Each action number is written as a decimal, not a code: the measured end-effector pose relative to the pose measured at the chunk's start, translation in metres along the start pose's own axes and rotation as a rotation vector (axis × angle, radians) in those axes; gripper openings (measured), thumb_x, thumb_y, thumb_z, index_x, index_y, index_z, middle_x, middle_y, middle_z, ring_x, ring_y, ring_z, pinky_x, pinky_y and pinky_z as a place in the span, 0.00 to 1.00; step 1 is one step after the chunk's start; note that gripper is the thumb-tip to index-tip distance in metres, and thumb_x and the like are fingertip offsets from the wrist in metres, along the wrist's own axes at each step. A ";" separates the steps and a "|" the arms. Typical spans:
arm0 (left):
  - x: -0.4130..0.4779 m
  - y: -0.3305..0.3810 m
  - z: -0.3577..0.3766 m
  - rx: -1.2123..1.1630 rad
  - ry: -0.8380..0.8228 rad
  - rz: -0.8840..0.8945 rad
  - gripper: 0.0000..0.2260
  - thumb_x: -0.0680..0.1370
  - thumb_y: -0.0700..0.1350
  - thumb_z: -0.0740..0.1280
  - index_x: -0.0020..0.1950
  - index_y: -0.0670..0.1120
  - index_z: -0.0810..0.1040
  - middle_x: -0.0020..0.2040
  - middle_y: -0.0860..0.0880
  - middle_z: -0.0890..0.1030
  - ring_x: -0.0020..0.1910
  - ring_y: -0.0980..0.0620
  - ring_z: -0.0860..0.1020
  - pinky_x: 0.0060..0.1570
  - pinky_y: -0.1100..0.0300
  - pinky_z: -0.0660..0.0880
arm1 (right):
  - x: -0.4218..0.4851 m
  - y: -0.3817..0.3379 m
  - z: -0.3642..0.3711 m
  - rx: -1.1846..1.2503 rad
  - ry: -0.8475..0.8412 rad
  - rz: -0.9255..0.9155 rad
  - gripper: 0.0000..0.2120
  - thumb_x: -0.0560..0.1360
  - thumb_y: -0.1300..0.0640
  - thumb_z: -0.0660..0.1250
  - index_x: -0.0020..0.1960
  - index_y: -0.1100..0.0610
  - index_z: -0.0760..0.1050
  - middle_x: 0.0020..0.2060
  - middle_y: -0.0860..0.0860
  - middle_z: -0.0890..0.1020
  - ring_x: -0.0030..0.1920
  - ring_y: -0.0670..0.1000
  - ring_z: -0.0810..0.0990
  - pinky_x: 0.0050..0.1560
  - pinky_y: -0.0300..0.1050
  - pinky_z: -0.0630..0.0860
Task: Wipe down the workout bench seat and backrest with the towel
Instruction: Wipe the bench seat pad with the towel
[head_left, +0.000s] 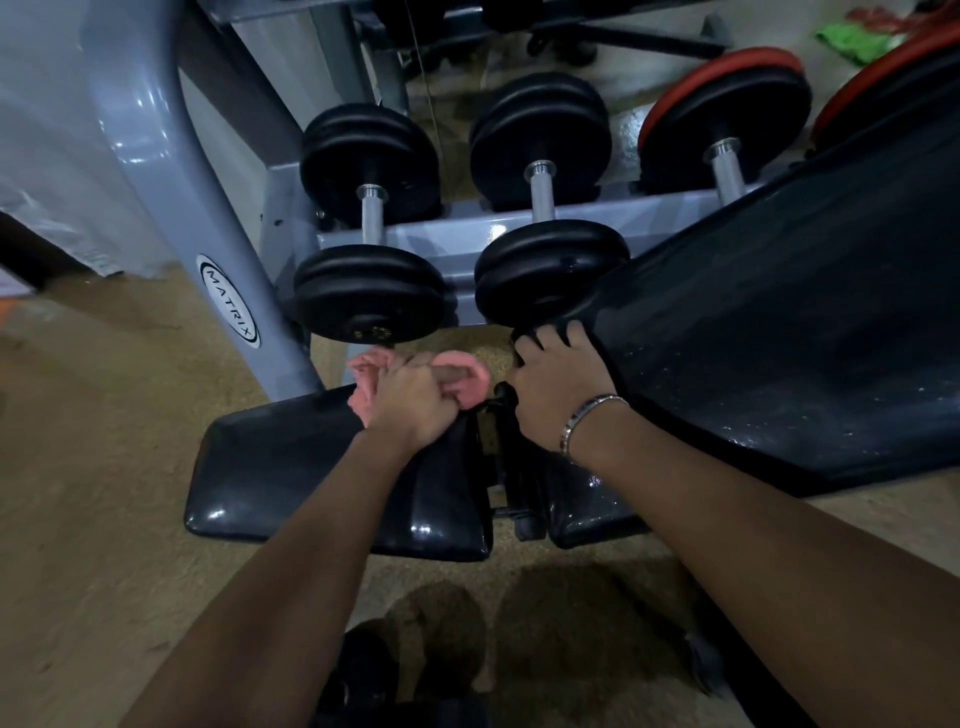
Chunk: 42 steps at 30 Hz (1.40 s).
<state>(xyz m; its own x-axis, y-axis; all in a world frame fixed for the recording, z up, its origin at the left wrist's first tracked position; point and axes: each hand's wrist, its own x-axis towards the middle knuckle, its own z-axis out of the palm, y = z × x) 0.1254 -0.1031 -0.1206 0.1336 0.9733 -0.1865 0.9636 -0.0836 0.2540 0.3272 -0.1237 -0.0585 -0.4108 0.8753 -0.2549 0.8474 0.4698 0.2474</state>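
A black padded bench seat (291, 467) lies low in the middle of the head view. Its long black backrest (779, 332) slopes up to the right. My left hand (410, 400) grips a bunched pink towel (467, 382) at the far edge of the seat, near the gap between seat and backrest. My right hand (561, 389), with a metal bracelet on the wrist, holds the lower corner of the backrest, fingers curled over its edge. The hinge between the two pads is partly hidden by my hands.
A grey dumbbell rack (467, 234) with black dumbbells (369, 291) stands right behind the bench. A grey Matrix machine frame (223, 291) rises at the left. Red and black weight plates (727, 114) sit at the back right. Brown floor (93, 467) surrounds the bench.
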 end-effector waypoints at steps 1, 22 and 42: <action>0.000 0.004 0.006 0.016 -0.013 0.046 0.26 0.68 0.50 0.57 0.61 0.59 0.85 0.59 0.44 0.82 0.62 0.37 0.75 0.65 0.38 0.69 | -0.001 0.000 0.000 0.000 -0.003 0.004 0.23 0.79 0.46 0.58 0.70 0.52 0.72 0.72 0.55 0.68 0.71 0.62 0.64 0.73 0.66 0.57; 0.009 -0.017 0.016 -0.009 0.030 0.162 0.27 0.68 0.54 0.53 0.59 0.63 0.84 0.61 0.45 0.83 0.65 0.40 0.76 0.68 0.39 0.68 | 0.001 -0.004 -0.003 0.000 0.005 0.003 0.22 0.79 0.46 0.57 0.71 0.50 0.72 0.73 0.55 0.68 0.71 0.63 0.63 0.73 0.67 0.57; -0.003 -0.043 0.017 -0.055 0.051 0.212 0.20 0.73 0.53 0.59 0.60 0.60 0.85 0.67 0.48 0.81 0.71 0.37 0.74 0.72 0.36 0.65 | 0.013 0.004 -0.016 0.051 -0.064 -0.001 0.21 0.78 0.46 0.59 0.68 0.50 0.75 0.70 0.54 0.70 0.70 0.60 0.65 0.72 0.63 0.59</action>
<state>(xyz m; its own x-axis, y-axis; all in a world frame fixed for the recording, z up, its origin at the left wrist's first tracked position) 0.0881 -0.1057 -0.1471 0.3184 0.9449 -0.0760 0.9011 -0.2767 0.3339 0.3195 -0.1089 -0.0460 -0.3911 0.8648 -0.3149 0.8637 0.4631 0.1991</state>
